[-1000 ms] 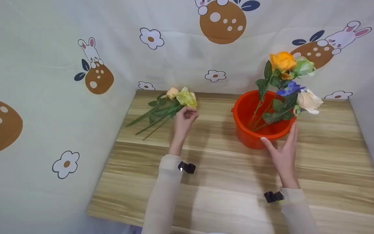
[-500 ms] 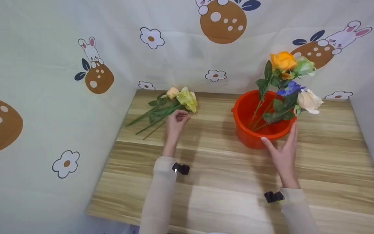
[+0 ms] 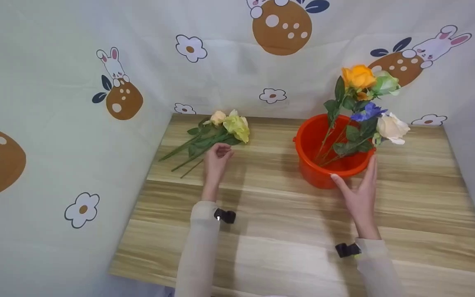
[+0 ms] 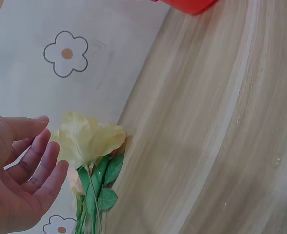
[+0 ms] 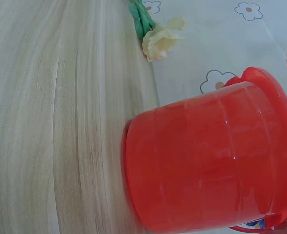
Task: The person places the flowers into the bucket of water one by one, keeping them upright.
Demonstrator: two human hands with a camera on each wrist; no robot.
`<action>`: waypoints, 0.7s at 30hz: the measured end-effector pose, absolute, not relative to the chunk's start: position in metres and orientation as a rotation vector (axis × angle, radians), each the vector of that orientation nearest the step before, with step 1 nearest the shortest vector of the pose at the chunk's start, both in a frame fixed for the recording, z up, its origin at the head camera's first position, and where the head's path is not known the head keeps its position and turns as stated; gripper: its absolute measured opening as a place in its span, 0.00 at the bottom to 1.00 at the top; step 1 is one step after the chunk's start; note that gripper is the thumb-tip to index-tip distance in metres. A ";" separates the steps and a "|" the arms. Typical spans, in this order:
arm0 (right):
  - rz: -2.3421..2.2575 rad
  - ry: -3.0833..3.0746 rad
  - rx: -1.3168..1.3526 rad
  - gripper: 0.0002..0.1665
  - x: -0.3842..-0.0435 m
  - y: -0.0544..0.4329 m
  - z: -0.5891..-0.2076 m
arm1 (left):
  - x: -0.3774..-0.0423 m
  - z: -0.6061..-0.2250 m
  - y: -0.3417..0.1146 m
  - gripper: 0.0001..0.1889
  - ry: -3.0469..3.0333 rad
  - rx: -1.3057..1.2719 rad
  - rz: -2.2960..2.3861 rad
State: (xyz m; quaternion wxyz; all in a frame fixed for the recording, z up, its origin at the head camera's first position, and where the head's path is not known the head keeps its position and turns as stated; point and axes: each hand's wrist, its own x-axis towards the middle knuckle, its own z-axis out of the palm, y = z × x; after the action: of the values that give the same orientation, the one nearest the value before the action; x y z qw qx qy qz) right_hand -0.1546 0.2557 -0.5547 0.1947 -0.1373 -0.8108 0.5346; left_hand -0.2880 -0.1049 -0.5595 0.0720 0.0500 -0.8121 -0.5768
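In the head view my left hand (image 3: 216, 161) is over the stems of several cut flowers lying on the table, its fingers loosely bent with nothing visible between them. A yellow flower (image 3: 236, 126) and a small peach rose (image 3: 218, 118) top that bunch. The left wrist view has the fingers (image 4: 38, 163) beside the yellow bloom (image 4: 87, 139), thumb apart from it. At the right, my right hand (image 3: 361, 196) rests against the red bucket (image 3: 320, 177), thumb at its front rim and straight fingers along its side. In it lean an orange rose (image 3: 358, 77), a green one, a blue flower and a cream rose (image 3: 392, 128).
The wooden table (image 3: 274, 231) meets a patterned cloth backdrop (image 3: 229, 74) at its rear and left edges. Blooms in the bucket lean right over its rim and reach up in front of the cloth. Bare tabletop lies between bunch and bucket.
My left hand has drawn left and slightly toward me, from beside the yellow bloom to over the stems. The right hand and the bucket stay in place.
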 end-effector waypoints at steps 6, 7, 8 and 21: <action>1.519 -2.284 -0.397 0.67 -0.155 0.256 -0.553 | -0.289 -0.564 -0.111 0.12 -2.407 0.162 -1.762; 1.525 -2.281 -0.395 0.67 -0.155 0.256 -0.553 | -0.289 -0.564 -0.112 0.13 -2.399 0.161 -1.774; 1.528 -2.280 -0.394 0.67 -0.155 0.255 -0.553 | -0.290 -0.565 -0.113 0.13 -2.392 0.163 -1.786; 1.523 -2.273 -0.393 0.66 -0.155 0.256 -0.554 | -0.292 -0.571 -0.129 0.18 -2.405 0.232 -1.827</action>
State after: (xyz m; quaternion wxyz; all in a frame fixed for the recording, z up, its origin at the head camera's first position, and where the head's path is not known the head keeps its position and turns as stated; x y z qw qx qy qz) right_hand -0.1553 0.2555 -0.5543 0.1874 -0.1398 -0.8077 0.5413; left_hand -0.2915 -0.1286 -0.5708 0.0563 0.0765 -0.7927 -0.6022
